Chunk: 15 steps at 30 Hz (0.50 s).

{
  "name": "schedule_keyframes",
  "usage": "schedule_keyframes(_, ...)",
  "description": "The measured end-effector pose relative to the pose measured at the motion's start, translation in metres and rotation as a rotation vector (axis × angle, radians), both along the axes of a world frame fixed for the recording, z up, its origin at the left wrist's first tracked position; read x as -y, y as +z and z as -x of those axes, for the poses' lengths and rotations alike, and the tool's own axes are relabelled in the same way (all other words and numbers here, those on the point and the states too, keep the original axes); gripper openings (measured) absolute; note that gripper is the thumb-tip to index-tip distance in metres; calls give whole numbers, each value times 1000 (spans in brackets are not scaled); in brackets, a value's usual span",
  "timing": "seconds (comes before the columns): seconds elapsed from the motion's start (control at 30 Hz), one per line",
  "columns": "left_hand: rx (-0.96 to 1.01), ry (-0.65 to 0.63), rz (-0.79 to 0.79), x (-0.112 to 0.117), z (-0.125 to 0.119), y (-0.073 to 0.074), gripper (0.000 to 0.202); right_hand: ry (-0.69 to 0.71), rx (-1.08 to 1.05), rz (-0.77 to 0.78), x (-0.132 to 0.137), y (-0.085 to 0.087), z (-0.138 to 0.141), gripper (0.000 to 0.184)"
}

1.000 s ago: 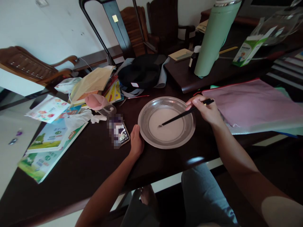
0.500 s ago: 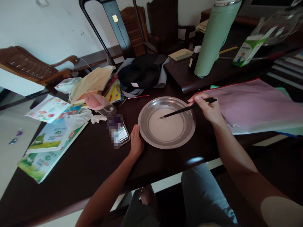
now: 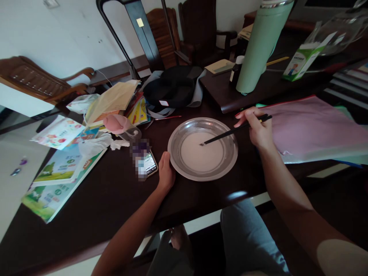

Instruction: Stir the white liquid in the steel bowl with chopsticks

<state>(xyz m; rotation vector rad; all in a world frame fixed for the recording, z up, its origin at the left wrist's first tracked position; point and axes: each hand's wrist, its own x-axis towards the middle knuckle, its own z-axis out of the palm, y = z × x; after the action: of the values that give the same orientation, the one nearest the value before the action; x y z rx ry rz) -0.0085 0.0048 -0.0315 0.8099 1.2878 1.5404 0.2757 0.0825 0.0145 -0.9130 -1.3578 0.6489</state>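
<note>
A round metal bowl [image 3: 203, 174] stands on the dark table, with a whitish liquid [image 3: 198, 157] in its bottom. At the bowl's left side is my left hand [image 3: 166, 172], closed against the rim with the thumb along the edge; its other fingers are mostly hidden. My right hand [image 3: 258, 128], past the right rim, is closed around a pair of black chopsticks [image 3: 222, 135]. They slant down to the left over the bowl, their tips in the liquid near its middle.
Left of the bowl lie a phone [image 3: 150, 164], a pink-topped clear cup [image 3: 122, 124] and several books [image 3: 51, 197]. Behind sits a black bag [image 3: 172, 86]. A green thermos [image 3: 255, 50] stands on a raised surface; a pink folder [image 3: 310, 126] lies to the right.
My right hand has moved a little to the right and slightly up, drawing the chopstick tips rightward through the liquid. The left hand and the bowl stay put.
</note>
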Motion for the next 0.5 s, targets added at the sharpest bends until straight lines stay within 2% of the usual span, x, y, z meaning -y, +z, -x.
schedule_keyframes(0.1,35,1,10,1,-2,4,37,88,-19,37,1,-2,1,29)
schedule_keyframes(0.17,68,-1,18,1,-2,4,39,191,34,92,5,0,3,26)
schedule_keyframes(0.23,83,1,23,1,-2,4,40,223,86,112,8,2,5,25)
schedule_keyframes(0.4,73,-8,6,1,-3,4,39,-3,15,27,1,1,0,32)
schedule_keyframes(0.5,51,9,15,1,-4,6,39,19,-37,26,-1,-1,-1,34)
